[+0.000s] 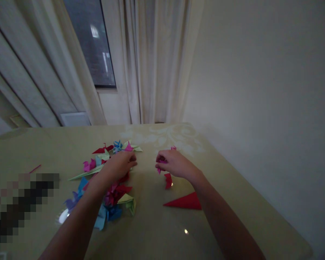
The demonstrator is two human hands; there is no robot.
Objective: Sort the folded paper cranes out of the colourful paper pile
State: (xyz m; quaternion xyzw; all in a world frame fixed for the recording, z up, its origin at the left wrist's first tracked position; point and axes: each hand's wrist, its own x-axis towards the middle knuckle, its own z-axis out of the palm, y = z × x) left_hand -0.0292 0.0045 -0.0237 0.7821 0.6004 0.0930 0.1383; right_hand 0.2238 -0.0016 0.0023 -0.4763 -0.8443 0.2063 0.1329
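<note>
My right hand (174, 163) is closed on a small pink origami piece (161, 167), which shows below its fingertips. Just beyond the wrist, another bit of pink folded paper (173, 148) peeks out. My left hand (121, 165) is over the right side of a pile of origami figures, its fingers loosely bent and apart with nothing visible in them. Around it are a red paper crane (104, 148), a blue folded piece (117, 145), a pale green pointed piece (83, 174) and dark red folded paper (116, 193). My left forearm hides part of the pile.
A small red folded piece (168, 181) and a long red paper cone (185, 202) lie near my right forearm, which covers the cone's end. A thin red stick (35, 168) rests at the left of the table (151, 231). A wall borders the table's right side.
</note>
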